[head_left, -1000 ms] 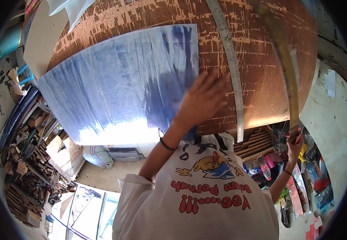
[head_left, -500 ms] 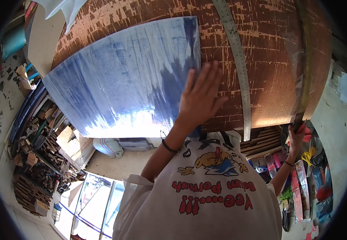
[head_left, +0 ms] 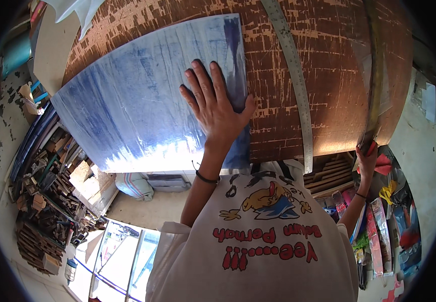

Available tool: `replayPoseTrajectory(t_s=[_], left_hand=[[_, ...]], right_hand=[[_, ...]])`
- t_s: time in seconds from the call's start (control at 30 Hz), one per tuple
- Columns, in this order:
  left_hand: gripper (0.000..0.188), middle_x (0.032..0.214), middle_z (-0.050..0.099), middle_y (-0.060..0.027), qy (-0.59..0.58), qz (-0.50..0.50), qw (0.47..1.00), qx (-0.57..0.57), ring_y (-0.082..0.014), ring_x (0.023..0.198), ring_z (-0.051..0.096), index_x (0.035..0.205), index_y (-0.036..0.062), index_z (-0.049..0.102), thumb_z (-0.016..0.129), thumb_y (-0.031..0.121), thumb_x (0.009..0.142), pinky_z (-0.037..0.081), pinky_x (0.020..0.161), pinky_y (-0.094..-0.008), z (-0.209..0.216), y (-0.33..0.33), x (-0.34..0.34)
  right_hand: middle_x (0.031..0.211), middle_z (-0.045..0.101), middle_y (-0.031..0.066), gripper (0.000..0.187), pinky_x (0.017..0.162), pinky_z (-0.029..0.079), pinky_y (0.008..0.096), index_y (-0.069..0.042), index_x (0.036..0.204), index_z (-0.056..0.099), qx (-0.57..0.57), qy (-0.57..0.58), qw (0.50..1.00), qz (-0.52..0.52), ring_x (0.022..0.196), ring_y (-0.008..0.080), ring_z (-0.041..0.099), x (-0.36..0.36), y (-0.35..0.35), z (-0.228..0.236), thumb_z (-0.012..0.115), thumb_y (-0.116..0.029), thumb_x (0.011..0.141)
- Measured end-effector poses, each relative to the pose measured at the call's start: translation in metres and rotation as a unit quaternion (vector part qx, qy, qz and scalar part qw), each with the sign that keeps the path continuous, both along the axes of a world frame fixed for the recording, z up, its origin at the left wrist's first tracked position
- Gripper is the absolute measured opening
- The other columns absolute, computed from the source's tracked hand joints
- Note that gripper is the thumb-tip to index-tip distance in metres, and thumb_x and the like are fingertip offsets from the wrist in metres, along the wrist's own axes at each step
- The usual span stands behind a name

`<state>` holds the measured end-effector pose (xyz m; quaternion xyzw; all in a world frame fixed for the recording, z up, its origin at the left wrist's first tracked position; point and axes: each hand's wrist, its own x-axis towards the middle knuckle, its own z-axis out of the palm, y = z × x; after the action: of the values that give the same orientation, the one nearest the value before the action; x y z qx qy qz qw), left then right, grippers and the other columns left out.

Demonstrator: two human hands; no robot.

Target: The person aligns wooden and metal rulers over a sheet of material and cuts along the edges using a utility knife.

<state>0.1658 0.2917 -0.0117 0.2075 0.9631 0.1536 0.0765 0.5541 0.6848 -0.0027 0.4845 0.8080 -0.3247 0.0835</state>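
My left hand [head_left: 215,108] lies with its fingers spread on a blue, streaked, glossy sheet [head_left: 127,100], close to its straight right edge. The sheet rests on a worn brown work table [head_left: 328,116] covered with pale scratches. At the table's near right edge, my right hand [head_left: 367,162] is closed beside the near end of a long, dark and yellowish strip [head_left: 375,65]. Something small, partly red, shows at its fingertips, but its kind is unclear. A steel ruler [head_left: 293,70] stretches across the table between the sheet and the strip.
Transparent film [head_left: 384,90] lies by the strip. Stacked wood offcuts [head_left: 42,201] fill the left side, with a striped sack [head_left: 134,186] near the table. Wooden slats [head_left: 331,176] sit beneath the table's right part. Tools and coloured packages [head_left: 379,226] stand at the right.
My left hand has moved left from the sheet's right edge onto its surface. The sheet and ruler appear slightly farther left. My right hand stays at the strip's near end.
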Motion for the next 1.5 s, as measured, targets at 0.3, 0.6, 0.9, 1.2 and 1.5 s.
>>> replayPoseTrajectory(t_s=[0.3,0.6,0.9,1.2,1.5], left_hand=[[0.068,0.164,0.019,-0.027,0.011,-0.028,0.999,0.022,-0.0478,0.152,0.011,0.153,0.0182,0.044,0.063,0.038,0.091,0.004,0.12,-0.0637,0.003,0.009,0.0],[0.067,0.164,0.025,-0.0204,-0.078,-0.125,0.984,0.103,-0.0391,0.153,0.019,0.152,0.0037,0.041,0.06,0.037,0.097,0.013,0.122,-0.0575,0.005,-0.013,0.031],[0.081,0.165,0.015,-0.0243,0.065,0.181,0.981,0.035,-0.039,0.155,0.008,0.157,-0.0027,0.025,0.051,0.048,0.1,0.001,0.124,-0.0526,-0.005,-0.061,-0.06],[0.08,0.165,0.016,-0.0253,0.063,0.111,0.992,0.004,-0.0424,0.154,0.008,0.157,-0.0037,0.024,0.05,0.046,0.1,0.002,0.122,-0.0569,-0.004,-0.056,-0.049],[0.064,0.163,0.026,-0.0208,-0.046,-0.072,0.994,0.071,-0.0431,0.152,0.019,0.153,0.0067,0.041,0.059,0.032,0.097,0.012,0.121,-0.0601,0.006,0.012,0.024]], right_hand=[[0.128,0.057,0.0178,0.077,0.104,0.042,0.0374,0.006,0.138,0.046,0.025,-0.003,0.999,0.031,0.12,0.0269,0.055,0.018,0.014,-0.016,0.086,-0.021,0.078],[0.132,0.056,0.0199,0.079,0.106,0.041,0.0376,0.006,0.141,0.045,0.017,-0.022,1.0,0.013,0.124,0.0283,0.054,0.016,0.015,-0.017,0.085,-0.02,0.078],[0.132,0.057,0.0188,0.078,0.106,0.041,0.0359,0.007,0.141,0.044,-0.003,0.003,1.0,0.008,0.122,0.0265,0.054,0.001,0.009,-0.017,0.084,-0.016,0.079],[0.13,0.058,0.0186,0.077,0.106,0.041,0.037,0.006,0.14,0.046,0.02,0.018,0.999,0.031,0.121,0.0282,0.055,0.002,0.006,-0.015,0.084,-0.019,0.078],[0.134,0.055,0.0213,0.082,0.106,0.042,0.0402,0.006,0.143,0.043,0.034,-0.007,0.999,-0.001,0.125,0.0316,0.054,0.019,0.009,-0.024,0.084,-0.018,0.076]])
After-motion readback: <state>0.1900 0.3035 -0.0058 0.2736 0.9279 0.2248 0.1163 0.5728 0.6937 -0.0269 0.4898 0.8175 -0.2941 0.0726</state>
